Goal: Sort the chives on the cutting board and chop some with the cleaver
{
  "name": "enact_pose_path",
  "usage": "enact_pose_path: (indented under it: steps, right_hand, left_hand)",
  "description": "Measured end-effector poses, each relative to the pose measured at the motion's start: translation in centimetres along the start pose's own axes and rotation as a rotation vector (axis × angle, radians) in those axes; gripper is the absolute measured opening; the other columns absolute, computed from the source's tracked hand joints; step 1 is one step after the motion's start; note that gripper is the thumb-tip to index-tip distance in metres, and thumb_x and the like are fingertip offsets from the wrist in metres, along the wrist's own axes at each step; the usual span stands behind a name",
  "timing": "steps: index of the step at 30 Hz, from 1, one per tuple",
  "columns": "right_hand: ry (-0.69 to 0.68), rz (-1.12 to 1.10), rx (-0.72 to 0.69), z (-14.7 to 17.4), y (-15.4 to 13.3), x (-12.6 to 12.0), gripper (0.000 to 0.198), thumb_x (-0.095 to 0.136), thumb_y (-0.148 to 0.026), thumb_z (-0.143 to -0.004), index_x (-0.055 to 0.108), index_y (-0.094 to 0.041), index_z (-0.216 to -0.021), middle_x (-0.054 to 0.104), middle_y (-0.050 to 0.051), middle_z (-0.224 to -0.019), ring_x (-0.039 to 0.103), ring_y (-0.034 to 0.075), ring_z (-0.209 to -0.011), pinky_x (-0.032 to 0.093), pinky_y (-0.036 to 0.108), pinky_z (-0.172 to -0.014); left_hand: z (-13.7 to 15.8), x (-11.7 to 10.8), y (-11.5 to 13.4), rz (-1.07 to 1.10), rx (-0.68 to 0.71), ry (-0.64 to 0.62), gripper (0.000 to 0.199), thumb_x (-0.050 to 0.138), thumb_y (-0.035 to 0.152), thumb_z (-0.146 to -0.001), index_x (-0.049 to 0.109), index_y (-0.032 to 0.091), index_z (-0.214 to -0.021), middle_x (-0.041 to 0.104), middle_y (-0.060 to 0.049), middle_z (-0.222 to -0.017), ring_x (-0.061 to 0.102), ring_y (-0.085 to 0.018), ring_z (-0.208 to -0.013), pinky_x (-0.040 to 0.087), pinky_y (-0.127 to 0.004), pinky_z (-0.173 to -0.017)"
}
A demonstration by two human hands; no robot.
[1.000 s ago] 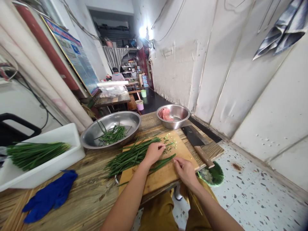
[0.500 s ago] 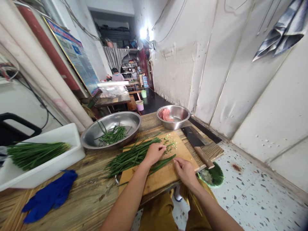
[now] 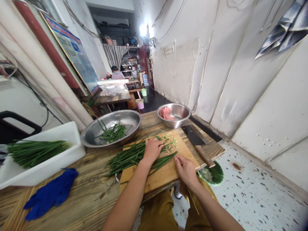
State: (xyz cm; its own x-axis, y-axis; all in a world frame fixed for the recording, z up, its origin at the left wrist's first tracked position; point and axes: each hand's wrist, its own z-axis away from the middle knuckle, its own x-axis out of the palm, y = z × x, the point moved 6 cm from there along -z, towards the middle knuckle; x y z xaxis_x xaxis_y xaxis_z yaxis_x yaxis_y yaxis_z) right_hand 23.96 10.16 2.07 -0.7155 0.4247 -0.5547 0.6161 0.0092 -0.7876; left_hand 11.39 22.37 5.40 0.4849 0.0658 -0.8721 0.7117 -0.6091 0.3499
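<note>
A loose bundle of garlic chives [image 3: 130, 155] lies across the wooden cutting board [image 3: 154, 183], with small cut pale pieces [image 3: 171, 141] beyond its right end. My left hand [image 3: 153, 150] rests on the chives, its fingers curled down around them; the fingertips are partly hidden. Near the board's right side, my right hand [image 3: 185, 167] is closed in a pinch beside the tips of a few separate chives. A thin straw-coloured strand [image 3: 193, 203] hangs below this hand and seems to come from it. To the right of the board lies a cleaver [image 3: 193, 136] with a wooden handle.
Behind the board stand a wide steel basin [image 3: 88, 138] with chives and a steel bowl [image 3: 179, 123] with pink pieces. At left are a white tub [image 3: 57, 165] of chives and a blue glove [image 3: 51, 194]. A green basket [image 3: 218, 173] sits below right. One person [image 3: 117, 73] sits far back.
My left hand has moved back to the left, from a pinch near my right hand onto the chives. My right hand has shifted slightly, and the gap between the hands has widened.
</note>
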Motion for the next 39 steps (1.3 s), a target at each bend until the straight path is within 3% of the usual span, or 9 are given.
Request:
enact_pose_path:
  steps: [6,14,19,24,28,33,39]
  right_hand:
    - [-0.005,0.006,-0.01,0.0,0.0,0.1,0.032,0.039,-0.028,-0.088,0.069,-0.017,-0.091,0.072,0.005,-0.079,0.065,0.018,-0.071,0.043,0.022,-0.062]
    - [-0.004,0.021,-0.022,0.1,0.1,0.2,0.031,0.039,-0.028,-0.088,0.068,-0.017,-0.089,0.071,0.004,-0.074,0.064,0.017,-0.069,0.042,0.022,-0.061]
    - [0.001,0.009,-0.027,0.1,0.0,0.1,0.03,0.04,-0.027,-0.087,0.068,-0.017,-0.089,0.071,0.004,-0.074,0.064,0.017,-0.067,0.042,0.022,-0.061]
    - [-0.004,-0.001,-0.03,0.1,0.0,0.1,0.032,0.038,-0.028,-0.088,0.068,-0.018,-0.089,0.07,0.004,-0.074,0.064,0.017,-0.068,0.043,0.022,-0.062]
    - [0.002,-0.007,-0.029,0.1,0.1,0.0,0.031,0.038,-0.027,-0.088,0.068,-0.018,-0.088,0.07,0.004,-0.074,0.064,0.017,-0.067,0.044,0.022,-0.062]
    - [0.007,-0.016,-0.033,0.1,0.0,0.0,0.03,0.039,-0.027,-0.088,0.068,-0.018,-0.088,0.071,0.004,-0.076,0.065,0.017,-0.07,0.044,0.021,-0.063]
    - [0.011,-0.01,-0.028,0.1,0.3,0.1,0.03,0.039,-0.027,-0.087,0.068,-0.018,-0.086,0.07,0.003,-0.072,0.064,0.017,-0.066,0.044,0.021,-0.061]
  left_hand:
    - [0.0,1.2,0.5,-0.115,0.026,-0.048,0.013,0.061,0.033,-0.077,0.07,0.026,-0.082,0.059,-0.005,-0.089,0.047,-0.021,-0.093,0.029,-0.037,-0.082]
    - [-0.2,1.6,1.4,-0.077,0.035,-0.019,0.016,0.054,0.026,-0.081,0.068,0.022,-0.076,0.062,-0.006,-0.085,0.048,-0.023,-0.091,0.03,-0.039,-0.082]
    - [-0.3,1.2,1.0,0.145,-0.021,0.067,0.016,0.048,0.015,-0.078,0.064,0.016,-0.079,0.064,-0.005,-0.078,0.055,-0.016,-0.075,0.04,-0.029,-0.072]
    - [-0.4,2.2,0.4,0.442,-0.087,-0.038,0.025,0.046,0.02,-0.079,0.065,0.016,-0.096,0.068,-0.002,-0.073,0.059,-0.013,-0.063,0.045,-0.023,-0.064]
    - [-0.3,1.9,0.4,0.484,-0.103,-0.073,0.027,0.048,0.029,-0.081,0.069,0.017,-0.093,0.071,-0.002,-0.079,0.064,-0.015,-0.072,0.047,-0.025,-0.071]
    - [-0.2,1.5,0.3,0.486,-0.142,-0.071,0.021,0.059,0.027,-0.074,0.071,0.019,-0.088,0.072,-0.003,-0.091,0.064,-0.017,-0.084,0.047,-0.026,-0.078]
    - [-0.2,1.0,0.6,0.339,-0.077,0.021,0.016,0.056,0.022,-0.076,0.071,0.02,-0.081,0.071,-0.002,-0.088,0.063,-0.017,-0.085,0.045,-0.028,-0.082]
